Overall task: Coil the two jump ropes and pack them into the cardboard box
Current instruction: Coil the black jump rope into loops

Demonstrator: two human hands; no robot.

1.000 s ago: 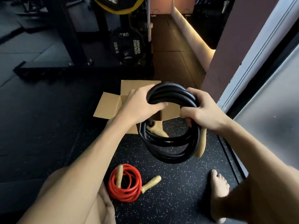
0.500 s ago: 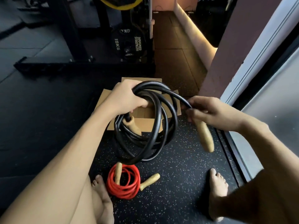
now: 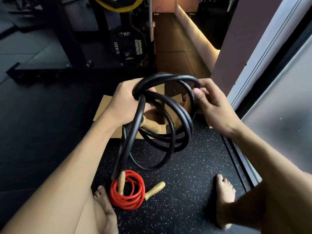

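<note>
I hold the black jump rope (image 3: 179,115) in loose loops above the open cardboard box (image 3: 104,105). My left hand (image 3: 128,100) grips the bundle where the loops cross at its left. My right hand (image 3: 211,102) pinches the top loop at its right side. One strand hangs down along my left forearm. A wooden handle of the black rope (image 3: 152,125) shows inside the loops. The red jump rope (image 3: 128,191) lies coiled on the floor near my left foot, with one wooden handle across the coil and the other (image 3: 155,190) sticking out to the right.
Speckled black rubber flooring (image 3: 185,183) lies under me, with my bare feet (image 3: 224,196) on it. A rack with a 10 kg weight plate (image 3: 126,46) stands behind the box. A wall and a sliding door frame (image 3: 249,81) run along the right.
The black coil has loosened and spread into wider loops. My right hand let go of the wooden handle and moved up to pinch the top loop. One strand now hangs by my left arm.
</note>
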